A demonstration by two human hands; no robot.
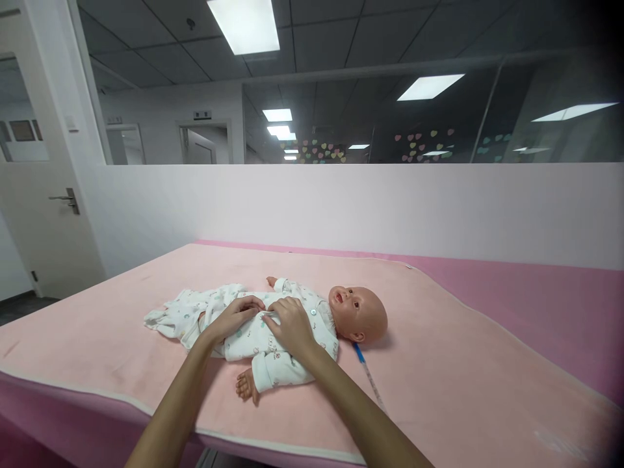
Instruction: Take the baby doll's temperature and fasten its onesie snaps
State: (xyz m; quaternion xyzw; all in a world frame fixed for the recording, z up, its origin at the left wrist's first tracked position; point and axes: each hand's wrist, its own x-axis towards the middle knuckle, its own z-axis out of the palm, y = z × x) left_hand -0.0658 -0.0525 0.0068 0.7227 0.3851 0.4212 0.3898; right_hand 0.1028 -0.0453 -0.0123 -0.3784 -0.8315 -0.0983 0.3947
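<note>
A baby doll [358,313] lies on its back on a pale pink blanket [439,364], head to the right. It wears a white printed romper [253,335]. My left hand [234,317] rests on the romper over the doll's belly, fingers curled and pinching the cloth. My right hand [291,325] lies on the doll's chest, fingers bent and pressing the romper's front edge near a snap button. The two hands almost meet at the garment's front opening.
The blanket covers a pink padded table [536,292] against a white partition wall [341,208]. A blue-tipped thin tube [366,370] lies beside the doll's head. A white door [43,214] with a handle stands at the left.
</note>
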